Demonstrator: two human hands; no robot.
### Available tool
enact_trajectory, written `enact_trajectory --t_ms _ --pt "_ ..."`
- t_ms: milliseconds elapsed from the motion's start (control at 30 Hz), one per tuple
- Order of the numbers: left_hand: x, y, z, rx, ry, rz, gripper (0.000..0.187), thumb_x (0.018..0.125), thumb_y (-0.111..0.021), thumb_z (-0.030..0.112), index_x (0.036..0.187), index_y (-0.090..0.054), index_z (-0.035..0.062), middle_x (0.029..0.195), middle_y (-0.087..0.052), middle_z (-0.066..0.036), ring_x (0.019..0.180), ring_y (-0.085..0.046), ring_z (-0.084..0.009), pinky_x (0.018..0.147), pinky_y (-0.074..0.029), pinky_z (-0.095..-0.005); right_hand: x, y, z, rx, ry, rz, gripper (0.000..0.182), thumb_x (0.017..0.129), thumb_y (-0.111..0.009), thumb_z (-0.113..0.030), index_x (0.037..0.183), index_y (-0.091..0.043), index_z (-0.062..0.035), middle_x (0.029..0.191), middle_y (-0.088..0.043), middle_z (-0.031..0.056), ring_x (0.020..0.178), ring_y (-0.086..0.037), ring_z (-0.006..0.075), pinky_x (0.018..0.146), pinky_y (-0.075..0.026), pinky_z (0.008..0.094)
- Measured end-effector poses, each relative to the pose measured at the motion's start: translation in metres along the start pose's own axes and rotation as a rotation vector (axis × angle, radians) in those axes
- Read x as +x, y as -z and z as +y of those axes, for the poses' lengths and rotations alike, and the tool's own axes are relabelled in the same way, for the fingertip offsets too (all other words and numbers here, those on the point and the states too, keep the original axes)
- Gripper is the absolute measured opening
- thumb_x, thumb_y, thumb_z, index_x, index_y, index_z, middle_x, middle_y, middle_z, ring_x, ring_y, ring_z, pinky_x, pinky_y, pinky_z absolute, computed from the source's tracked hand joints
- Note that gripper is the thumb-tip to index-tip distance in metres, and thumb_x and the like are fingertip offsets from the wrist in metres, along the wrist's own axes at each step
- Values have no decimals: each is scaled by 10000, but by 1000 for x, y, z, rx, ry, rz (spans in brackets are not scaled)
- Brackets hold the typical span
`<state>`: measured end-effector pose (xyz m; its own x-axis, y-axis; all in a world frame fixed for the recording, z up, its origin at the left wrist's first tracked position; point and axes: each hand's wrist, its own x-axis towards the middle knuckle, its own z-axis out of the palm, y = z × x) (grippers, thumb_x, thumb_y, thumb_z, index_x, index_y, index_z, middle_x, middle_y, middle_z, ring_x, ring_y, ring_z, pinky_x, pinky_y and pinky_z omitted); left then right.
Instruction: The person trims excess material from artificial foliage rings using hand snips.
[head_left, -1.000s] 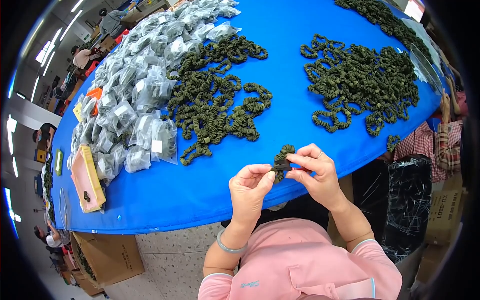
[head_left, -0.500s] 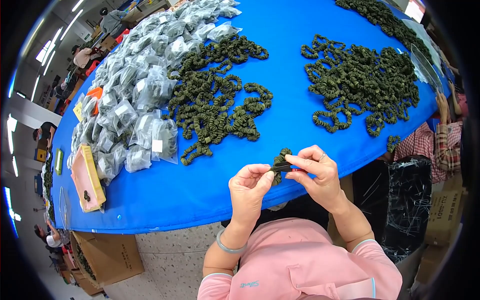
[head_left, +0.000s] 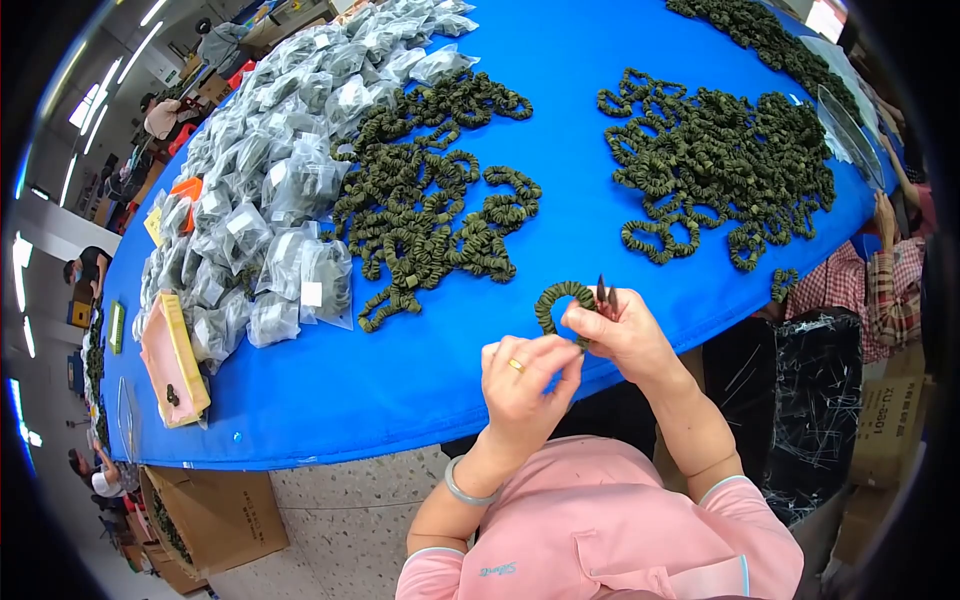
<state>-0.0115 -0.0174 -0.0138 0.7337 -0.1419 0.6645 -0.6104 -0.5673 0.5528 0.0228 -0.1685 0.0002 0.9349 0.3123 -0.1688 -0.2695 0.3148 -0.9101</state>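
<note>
My right hand [head_left: 622,335] pinches an olive-green scrunchie [head_left: 556,300] that stands up as an open ring over the blue table's near edge. A small pair of snips [head_left: 603,295] pokes up from the same hand. My left hand [head_left: 525,385], wearing a gold ring, has its fingertips pressed against the right hand just under the scrunchie. A big pile of the same scrunchies [head_left: 430,200] lies on the blue table [head_left: 420,370] ahead, and a second pile [head_left: 725,160] lies to the right.
Clear bags of packed scrunchies [head_left: 270,170] cover the table's left side. A pink and yellow tray [head_left: 172,355] sits at the left edge. Cardboard boxes [head_left: 215,515] stand on the floor. A person in a plaid sleeve [head_left: 880,280] works at the right, beside a black bin [head_left: 815,400].
The scrunchie was bunched between both hands; now it stands open as a ring in my right hand. My left hand has shifted right and turned under it.
</note>
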Motion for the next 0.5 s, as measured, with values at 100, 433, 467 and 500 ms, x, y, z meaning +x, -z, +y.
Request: enact_trajectory --t_ms 100,433,467,500 --pt "0 -1 1 -125 160 1 231 682 -736 13 890 -649 65 971 -628 -90 778 -542 -179 729 -447 -261 1 -4 -1 95 -12 -33 127 875 -624 -143 888 -635 -17 577 -447 -36 467 -317 30 416 -221 157" --pt "8 7 -10 -452 416 -57 225 680 -750 16 885 -657 33 996 -607 -114 776 -543 -153 744 -430 -264 6 0 10 439 -21 -207 157 904 -603 -167 934 -636 -16 557 -424 -50 444 -278 18 396 -180 160" --pt "5 7 -14 -606 505 -110 216 685 -752 14 879 -658 29 995 -604 -115 780 -541 -142 731 -434 -259 7 -1 11 451 -22 -215 157 906 -602 -167 942 -635 -17 551 -421 -52 442 -278 18 395 -179 160" --pt "3 7 -16 -760 592 -164 207 689 -753 12 874 -659 25 995 -601 -117 783 -539 -131 717 -438 -253 8 -1 11 463 -23 -223 158 907 -601 -167 949 -635 -19 546 -418 -53 440 -277 18 395 -177 160"
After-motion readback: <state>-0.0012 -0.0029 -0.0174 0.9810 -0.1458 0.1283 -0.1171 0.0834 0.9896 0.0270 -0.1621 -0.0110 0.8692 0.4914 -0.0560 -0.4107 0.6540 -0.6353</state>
